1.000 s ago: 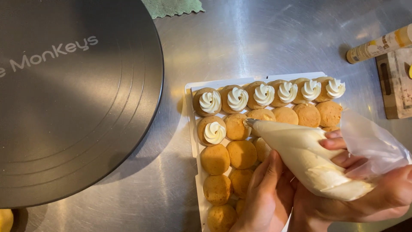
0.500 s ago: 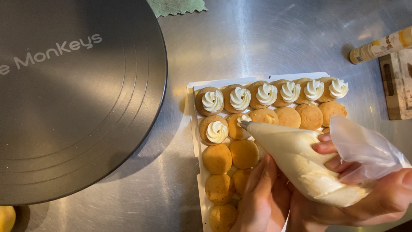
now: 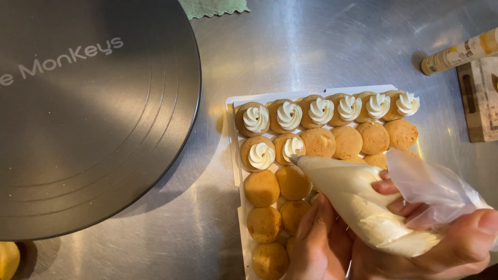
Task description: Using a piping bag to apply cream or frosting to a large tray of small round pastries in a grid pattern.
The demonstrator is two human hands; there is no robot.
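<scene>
Two bare hands low at the right of the frame, both wrapped around a clear plastic piping bag (image 3: 363, 207) swollen with pale cream. Right hand (image 3: 456, 249) at the lower right edge, fingers curled shut around the fat back end of the bag, thumb laid over the top where the loose twisted plastic flares up. Left hand (image 3: 324, 243) at the bottom centre, underneath the bag, fingers pressed together and cupped along its narrow front part; fingertips hidden beneath, so cannot tell more of their hold. Bag pointing to the upper left, nozzle tip (image 3: 294, 158) touching a fresh white swirl on the second small round golden-brown pastry (image 3: 289, 148) of the second row. Pastries packed edge to edge in a shallow white rectangular tray (image 3: 232, 135) at centre frame, on a brushed steel worktop (image 3: 207, 223). Top row of six, each crowned with a white cream rosette; first pastry of the second row likewise topped; remaining ones to the right and below bare. Large dark grey round turntable (image 3: 88, 119) filling the upper left, just beside the tray yet apart. Corner of a green cloth (image 3: 215, 6) at the top edge. Yellow cylindrical tube (image 3: 459, 52) and light wooden board (image 3: 480, 98) at the upper right, well apart from the hands.
</scene>
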